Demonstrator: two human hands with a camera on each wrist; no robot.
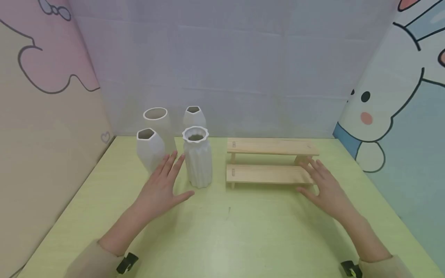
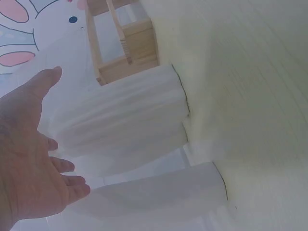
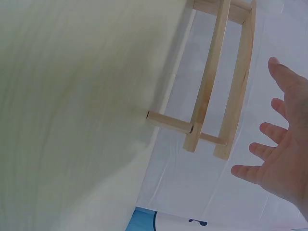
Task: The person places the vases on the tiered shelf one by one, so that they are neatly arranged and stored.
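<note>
Four white vases would be several, grouped at the table's left: a fluted vase (image 1: 199, 162) in front, a faceted vase (image 1: 150, 150) left of it, a tall round-mouthed vase (image 1: 161, 125) and a smaller faceted vase (image 1: 194, 117) behind. My left hand (image 1: 161, 193) is spread over the table before them, its fingers straight and holding nothing. To the right stands a two-step wooden shelf, with a lower board (image 1: 269, 174) and an upper board (image 1: 272, 146). Near its right end hovers my right hand (image 1: 328, 193), fingers spread, nothing in it. In the right wrist view a gap separates that hand from the shelf.
The pale yellow-green table (image 1: 222, 239) runs back to a plain whitish curtain (image 1: 229, 69). Cartoon-printed panels flank it, a pink and cream one (image 1: 48, 127) on the left and a rabbit one (image 1: 410, 154) on the right.
</note>
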